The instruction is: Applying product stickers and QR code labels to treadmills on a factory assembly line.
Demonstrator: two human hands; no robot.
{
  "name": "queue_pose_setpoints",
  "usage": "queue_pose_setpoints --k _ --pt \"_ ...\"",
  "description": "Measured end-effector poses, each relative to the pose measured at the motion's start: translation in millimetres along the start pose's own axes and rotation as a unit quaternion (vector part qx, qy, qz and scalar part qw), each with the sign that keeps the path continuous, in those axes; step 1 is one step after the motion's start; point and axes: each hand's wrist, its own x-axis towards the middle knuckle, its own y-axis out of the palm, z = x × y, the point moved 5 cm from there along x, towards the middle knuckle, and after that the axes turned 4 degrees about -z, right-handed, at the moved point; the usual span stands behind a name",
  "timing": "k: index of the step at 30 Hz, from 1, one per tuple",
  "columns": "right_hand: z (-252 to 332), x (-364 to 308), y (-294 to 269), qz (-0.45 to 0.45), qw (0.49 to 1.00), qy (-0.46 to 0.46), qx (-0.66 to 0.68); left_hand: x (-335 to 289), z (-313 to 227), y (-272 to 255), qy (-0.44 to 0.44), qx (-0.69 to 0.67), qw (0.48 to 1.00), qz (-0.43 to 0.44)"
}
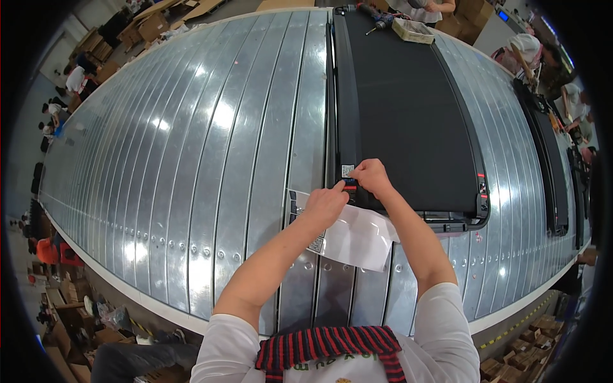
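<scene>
A flat black treadmill (415, 115) with a wide belt lies lengthwise in front of me. On its left side rail, near the close end, sits a small white sticker with a square code (347, 170). My right hand (373, 178) is closed in a pinch at the sticker's right edge. Just below, my left hand (327, 205) reaches in with the index finger stretched onto a small dark label (348, 182); its other fingers are partly curled and hold nothing I can see. A glossy white sheet (361, 237) with dark printed patches lies under my wrists.
The treadmill rests on a large slatted metal table (211, 140). A power drill (382, 20) and a shallow tray (412, 30) sit on its far end. More long black machines (543, 153) lie at the right, with people working beside them. Cardboard boxes (70, 313) surround the table.
</scene>
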Motion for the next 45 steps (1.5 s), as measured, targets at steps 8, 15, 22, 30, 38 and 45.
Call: queue_pose_setpoints --k 8,15,22,30,38,45 --pt "69.5 -42.7 4.3 -0.124 0.868 -0.305 -0.370 -8.5 2.0 6.2 0.003 0.012 0.997 -0.077" --pt "57.6 -82.4 30.3 -0.134 0.838 -0.430 -0.309 -123.7 -31.1 -31.0 0.052 0.017 0.998 0.032" --pt "32.9 -71.8 15.8 -0.065 0.864 -0.316 -0.387 -243.3 -77.2 -1.2 -0.050 -0.117 0.987 0.097" --pt "18.6 -59.8 18.4 -0.016 0.881 -0.282 -0.379 -339.5 -111.7 -22.7 -0.128 -0.156 0.978 0.057" --pt "27.8 -48.9 12.4 -0.019 0.892 -0.248 -0.377 -420.6 -144.9 -9.1 -0.292 -0.161 0.936 0.110" --pt "21.3 -62.1 6.1 0.061 0.891 -0.195 -0.405 -456.3 -172.0 -24.7 -0.339 -0.198 0.915 0.089"
